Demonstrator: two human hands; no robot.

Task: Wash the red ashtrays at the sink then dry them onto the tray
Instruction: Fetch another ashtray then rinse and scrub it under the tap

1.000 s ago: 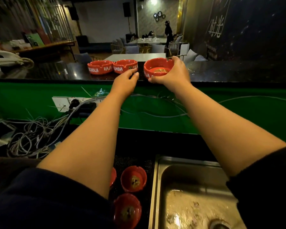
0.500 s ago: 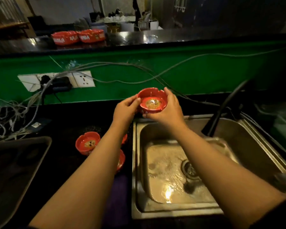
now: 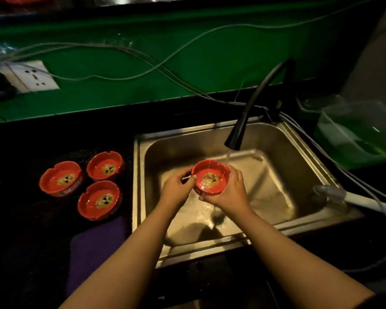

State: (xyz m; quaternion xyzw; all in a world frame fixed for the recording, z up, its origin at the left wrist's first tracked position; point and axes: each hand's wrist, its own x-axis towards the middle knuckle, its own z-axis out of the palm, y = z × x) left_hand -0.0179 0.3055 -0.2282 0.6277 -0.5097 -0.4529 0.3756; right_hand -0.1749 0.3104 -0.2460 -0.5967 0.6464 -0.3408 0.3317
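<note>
Your right hand (image 3: 228, 192) cups the ashtray (image 3: 210, 176) beside the stream (not yet under), left hand's (image 3: 176, 189) fingers (image 3: 186, 177) pinching its rim for steadiness.

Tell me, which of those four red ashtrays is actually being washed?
The ashtray held over the sink, gripped by the right hand beside the tap's stream. The three others sit untouched on the counter.

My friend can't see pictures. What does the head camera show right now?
Two hands hold a dirty red ashtray over a steel sink, beside water running from a black tap: the right hand cups it and the left hand grips its rim. Three more dirty red ashtrays sit on the dark counter to the left.
</note>
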